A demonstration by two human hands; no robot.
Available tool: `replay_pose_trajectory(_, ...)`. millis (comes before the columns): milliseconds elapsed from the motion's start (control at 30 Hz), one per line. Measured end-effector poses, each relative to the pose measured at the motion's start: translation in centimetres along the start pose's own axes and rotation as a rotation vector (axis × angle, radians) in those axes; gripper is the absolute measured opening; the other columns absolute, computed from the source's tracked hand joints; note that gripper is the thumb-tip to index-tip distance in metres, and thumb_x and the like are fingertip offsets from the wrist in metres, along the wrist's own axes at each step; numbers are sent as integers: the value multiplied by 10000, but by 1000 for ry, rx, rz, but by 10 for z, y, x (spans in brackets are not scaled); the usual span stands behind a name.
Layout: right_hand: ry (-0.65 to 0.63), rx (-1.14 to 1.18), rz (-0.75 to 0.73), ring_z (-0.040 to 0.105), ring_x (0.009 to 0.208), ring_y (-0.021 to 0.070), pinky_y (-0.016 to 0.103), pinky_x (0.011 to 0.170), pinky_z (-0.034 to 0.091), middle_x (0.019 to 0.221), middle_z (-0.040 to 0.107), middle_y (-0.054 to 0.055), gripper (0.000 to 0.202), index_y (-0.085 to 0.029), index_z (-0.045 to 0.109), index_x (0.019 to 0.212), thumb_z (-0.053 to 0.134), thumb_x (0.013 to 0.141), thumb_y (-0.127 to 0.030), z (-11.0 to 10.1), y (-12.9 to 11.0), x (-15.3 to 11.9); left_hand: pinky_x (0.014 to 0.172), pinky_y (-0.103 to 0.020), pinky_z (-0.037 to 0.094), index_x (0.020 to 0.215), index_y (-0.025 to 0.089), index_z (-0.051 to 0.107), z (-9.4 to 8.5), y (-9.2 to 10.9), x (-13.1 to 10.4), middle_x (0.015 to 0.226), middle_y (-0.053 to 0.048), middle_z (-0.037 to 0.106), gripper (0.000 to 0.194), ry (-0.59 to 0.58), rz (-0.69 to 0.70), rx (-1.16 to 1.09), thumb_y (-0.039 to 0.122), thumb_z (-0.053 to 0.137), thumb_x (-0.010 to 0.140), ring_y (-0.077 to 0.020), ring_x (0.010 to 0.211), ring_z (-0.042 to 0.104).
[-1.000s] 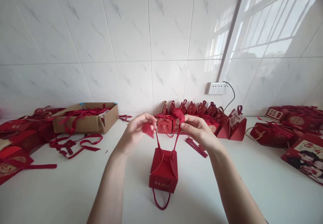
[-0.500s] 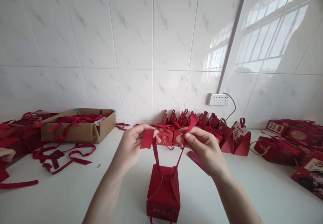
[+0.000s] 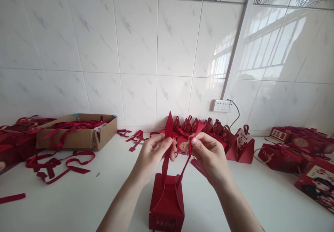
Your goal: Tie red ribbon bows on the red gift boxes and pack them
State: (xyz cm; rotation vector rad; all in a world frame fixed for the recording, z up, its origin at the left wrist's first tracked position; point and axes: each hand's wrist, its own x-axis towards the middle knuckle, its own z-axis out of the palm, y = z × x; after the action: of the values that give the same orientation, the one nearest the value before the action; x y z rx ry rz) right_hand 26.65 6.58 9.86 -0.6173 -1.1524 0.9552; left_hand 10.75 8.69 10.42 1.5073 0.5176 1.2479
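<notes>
At lower centre of frame, I note left hand (image 3: 154,151) and right hand (image 3: 212,152) each pinching ribbon (image 3: 169,124), likely soft, slippery, best gripped near its tails above the seemingly light, card-stiff box (image 3: 167,206).

- Gift box (image 3: 167,202) on table (image 3: 65,204), front centre, between forearms (image 3: 231,197).
- Ribbon (image 3: 168,129) runs up from box top: left end at left hand (image 3: 158,148), right end at right hand (image 3: 210,152).
- Behind hands: box row (image 3: 231,148) along wall (image 3: 135,51), centre to right.
- Carton (image 3: 75,141) back left; ribbon heap (image 3: 80,124) in it, part hanging over front side.
- Loose ribbons (image 3: 50,167) on table before carton.
- Box pile (image 3: 23,139) left of carton.
- Box group (image 3: 284,157) far right.
- Socket strip (image 3: 221,106) on wall, above row.
</notes>
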Motion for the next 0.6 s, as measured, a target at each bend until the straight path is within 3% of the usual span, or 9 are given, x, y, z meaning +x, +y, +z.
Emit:
replay_pose_trajectory(133, -48, -25, -38, 435, 506, 80, 217, 501, 381, 567, 546, -35, 204, -201, 628, 634, 740, 715, -352, 5, -4, -4, 516, -233, 428, 694, 172, 592, 7, 3, -5, 632, 11, 599, 260, -11, -16, 37, 381, 564, 846, -84, 478, 529)
replay_pose_trajectory(267, -76, -63, -73, 531, 568, 105, 236, 560, 439, 615, 615, -18, 173, -206, 640, 669, 723, 736, -342, 8, -8, -9, 482, -223, 423, 726, 163, 588, 13, 8, -9, 615, 14, 614, 259, 14, -57, 116, 382, 541, 856, -80, 424, 531)
replay_pose_trajectory(400, -105, -149, -169, 562, 618, 107, 227, 584, 457, 669, 631, -15, 107, -219, 657, 696, 702, 762, -290, 12, -11, -14, 460, -194, 414, 767, 168, 599, 19, 15, -18, 556, 36, 579, 184, 55, -17, 304, 314, 531, 858, -82, 427, 543)
replay_pose_trajectory(500, -83, -285, -273, 544, 655, 112, 236, 608, 458, 696, 587, -13, 86, -226, 660, 698, 694, 769, -261, 14, -11, -16, 450, -181, 409, 706, 173, 566, 23, 22, -27, 481, 50, 515, 202, -10, 11, 421, 265, 490, 869, -85, 432, 531)
replay_pose_trajectory(600, -9, -415, -354, 544, 809, 154, 259, 664, 470, 768, 554, 12, 81, -233, 658, 699, 697, 764, -262, 16, -12, -18, 493, -196, 439, 697, 175, 542, 23, 27, -33, 550, 32, 523, 187, -94, 56, 509, 258, 498, 858, -103, 514, 553)
